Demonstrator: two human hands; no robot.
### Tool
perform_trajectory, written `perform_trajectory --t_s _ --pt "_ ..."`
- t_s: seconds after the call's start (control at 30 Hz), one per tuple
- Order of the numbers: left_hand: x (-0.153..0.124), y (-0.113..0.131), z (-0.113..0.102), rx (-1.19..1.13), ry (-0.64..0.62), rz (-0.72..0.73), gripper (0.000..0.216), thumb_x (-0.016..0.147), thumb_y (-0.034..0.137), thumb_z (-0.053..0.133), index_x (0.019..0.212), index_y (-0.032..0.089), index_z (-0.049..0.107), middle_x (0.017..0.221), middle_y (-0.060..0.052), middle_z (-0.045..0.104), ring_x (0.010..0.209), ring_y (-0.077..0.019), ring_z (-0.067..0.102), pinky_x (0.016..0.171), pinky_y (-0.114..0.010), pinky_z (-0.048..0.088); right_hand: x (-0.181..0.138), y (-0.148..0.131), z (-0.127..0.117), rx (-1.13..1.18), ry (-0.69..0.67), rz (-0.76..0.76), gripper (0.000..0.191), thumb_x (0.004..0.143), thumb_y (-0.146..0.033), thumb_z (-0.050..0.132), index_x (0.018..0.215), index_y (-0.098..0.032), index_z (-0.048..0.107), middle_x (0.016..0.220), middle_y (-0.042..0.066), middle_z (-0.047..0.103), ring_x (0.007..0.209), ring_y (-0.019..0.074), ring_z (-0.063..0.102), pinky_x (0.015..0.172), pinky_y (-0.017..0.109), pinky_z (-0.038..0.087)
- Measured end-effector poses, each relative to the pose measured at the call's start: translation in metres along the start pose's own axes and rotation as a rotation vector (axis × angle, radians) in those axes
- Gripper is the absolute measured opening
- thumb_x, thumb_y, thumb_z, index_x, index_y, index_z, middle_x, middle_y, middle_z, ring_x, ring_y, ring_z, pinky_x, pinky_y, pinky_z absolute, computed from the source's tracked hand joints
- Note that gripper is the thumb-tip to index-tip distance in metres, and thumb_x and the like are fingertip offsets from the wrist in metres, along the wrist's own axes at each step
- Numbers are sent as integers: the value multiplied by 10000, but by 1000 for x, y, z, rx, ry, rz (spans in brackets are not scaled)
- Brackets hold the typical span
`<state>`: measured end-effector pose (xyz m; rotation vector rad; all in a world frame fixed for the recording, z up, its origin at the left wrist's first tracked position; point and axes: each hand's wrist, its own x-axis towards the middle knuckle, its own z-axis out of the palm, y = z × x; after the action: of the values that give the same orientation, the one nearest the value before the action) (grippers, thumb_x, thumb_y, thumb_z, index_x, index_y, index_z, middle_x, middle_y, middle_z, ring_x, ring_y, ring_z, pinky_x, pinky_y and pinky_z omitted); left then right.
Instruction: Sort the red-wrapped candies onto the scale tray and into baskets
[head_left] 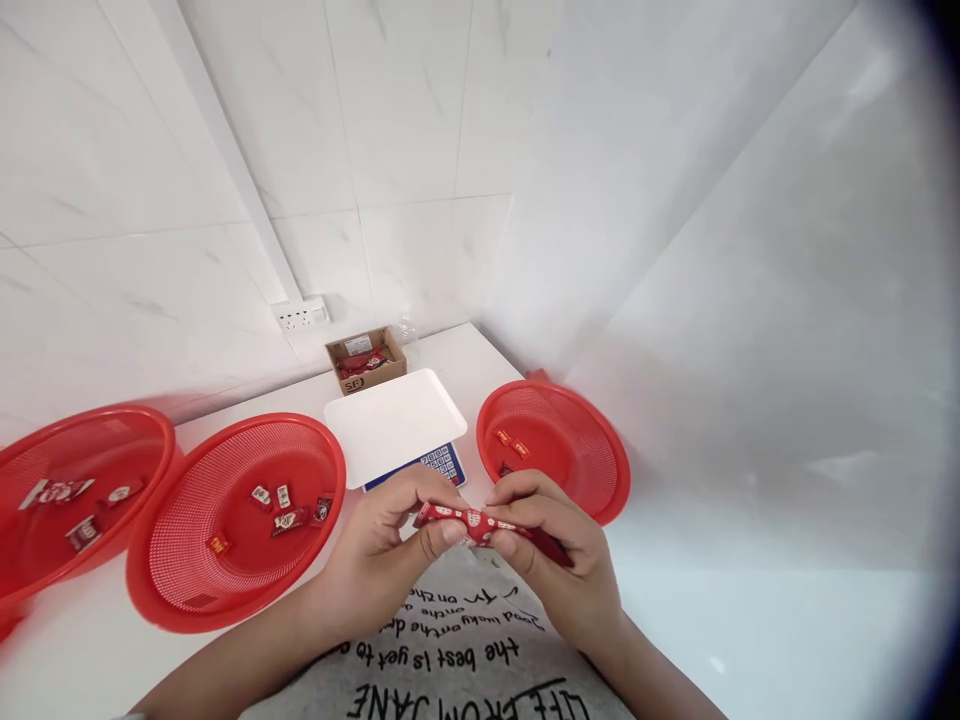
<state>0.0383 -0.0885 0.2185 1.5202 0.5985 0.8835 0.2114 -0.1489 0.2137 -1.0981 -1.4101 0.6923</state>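
Note:
Both hands are closed on a narrow red packet (474,520) with white print, held level in front of my chest. My left hand (390,555) pinches its left end between thumb and fingers. On the other end, my right hand (562,560) grips it the same way, and a dark red part of it shows below those fingers. What is inside the packet cannot be seen. Just beyond my hands stands a scale with a white pan (394,425) and a blue keypad (439,467), partly hidden by my left hand.
A red mesh basket (142,560) with several small wrapped pieces stands on the left, beside another red basket (161,440) holding similar packets. A third red basket (611,460) is at the right. Behind the scale, a cardboard box (379,378) contains red packets. A wall socket (300,314) is above.

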Motion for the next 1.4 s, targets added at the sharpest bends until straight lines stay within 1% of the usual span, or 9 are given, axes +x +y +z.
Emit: perform_trajectory --t_s 0.17,0.3,0.4,0.57,0.77,1.0,1.1,1.2,1.4 --pt "17 -4 12 -74 93 -156 186 814 353 662 773 177 621 719 0 599 671 -114 520 635 -234 430 10 14 -16 50 -111 193 211 861 -362 577 745 -196 638 818 37 635 684 137 576 599 271 488" --pt "29 -14 18 -124 168 -190 239 867 382 591 751 174 600 688 13 584 640 -100 491 621 -224 408 19 21 -28 82 -285 266 304 897 -374 507 681 -182 603 758 34 613 673 134 533 588 258 433" --pt "40 -21 24 -218 171 -251 267 877 395 572 734 170 585 643 23 570 585 -92 482 574 -221 396 23 30 -37 155 -327 317 321 888 -403 515 675 -179 602 748 30 596 691 136 519 616 262 419" --pt "60 -27 31 -310 174 -383 309 848 434 596 699 167 548 597 36 552 524 -83 474 524 -213 397 30 50 -53 397 -293 508 352 832 -477 579 662 -169 597 732 20 569 632 117 489 589 251 394" --pt "78 -29 40 -331 95 -485 405 839 504 573 627 164 518 517 21 548 480 -86 474 513 -216 378 44 66 -67 621 -79 811 412 643 -570 724 629 -194 556 605 -6 517 536 112 449 513 231 403" --pt "89 -32 40 -252 134 -466 397 822 520 588 652 163 551 551 7 561 523 -109 501 535 -237 394 60 84 -72 566 -127 741 430 714 -612 644 664 -189 591 606 4 536 539 124 470 529 244 432" --pt "91 -36 36 -152 194 -451 385 848 490 570 649 161 544 571 11 575 550 -107 517 585 -240 402 69 88 -72 545 -269 664 477 780 -637 559 766 -168 640 655 28 577 586 135 502 550 248 427" --pt "94 -42 34 -169 238 -468 358 849 474 577 678 161 552 567 24 561 543 -104 506 587 -240 405 77 93 -69 491 -383 626 475 807 -611 549 746 -149 642 690 36 596 601 125 497 556 242 402" --pt "96 -55 31 -394 363 -525 384 791 486 648 643 161 507 549 24 527 516 -89 468 548 -219 391 83 113 -52 529 -365 767 508 740 -642 610 691 -137 629 598 4 553 510 96 436 498 227 326"
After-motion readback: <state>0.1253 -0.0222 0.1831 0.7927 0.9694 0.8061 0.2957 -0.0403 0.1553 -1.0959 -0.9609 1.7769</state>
